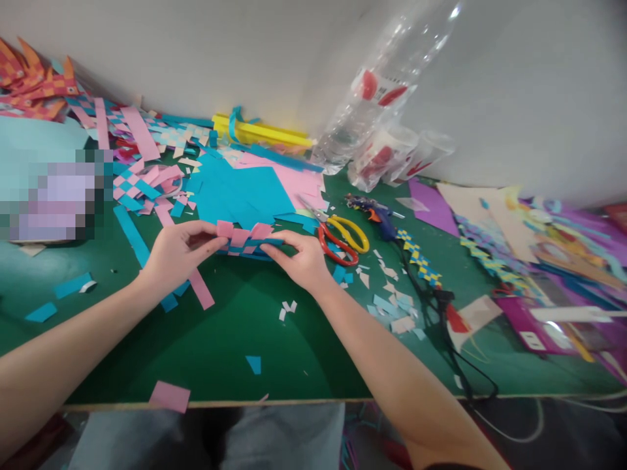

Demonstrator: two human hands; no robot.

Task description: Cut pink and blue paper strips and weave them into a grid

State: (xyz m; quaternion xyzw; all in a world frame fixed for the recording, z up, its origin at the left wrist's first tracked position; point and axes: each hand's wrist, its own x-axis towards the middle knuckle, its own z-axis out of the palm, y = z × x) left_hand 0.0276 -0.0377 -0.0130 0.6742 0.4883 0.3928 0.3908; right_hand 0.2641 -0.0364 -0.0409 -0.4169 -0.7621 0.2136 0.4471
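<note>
A woven piece of pink and blue paper strips (241, 239) is held up between my two hands, above the green table. My left hand (183, 251) pinches its left end between thumb and fingers. At the right end, my right hand (300, 256) grips it the same way, thumb toward me. Short pink tabs stand up along its top edge. Behind it lie blue paper sheets (245, 189) and pink paper (306, 186). Close to my right hand rest scissors (345, 238) with red and yellow handles. A long pink strip (202, 289) lies by my left wrist.
A glue gun (379, 219) with a black cord lies to the right, near paper scraps (396, 307). A plastic bottle (377, 91) and plastic cups (385, 153) stand against the wall. Woven paper pieces (137, 186) pile up at left. The table's front edge (220, 403) runs before me.
</note>
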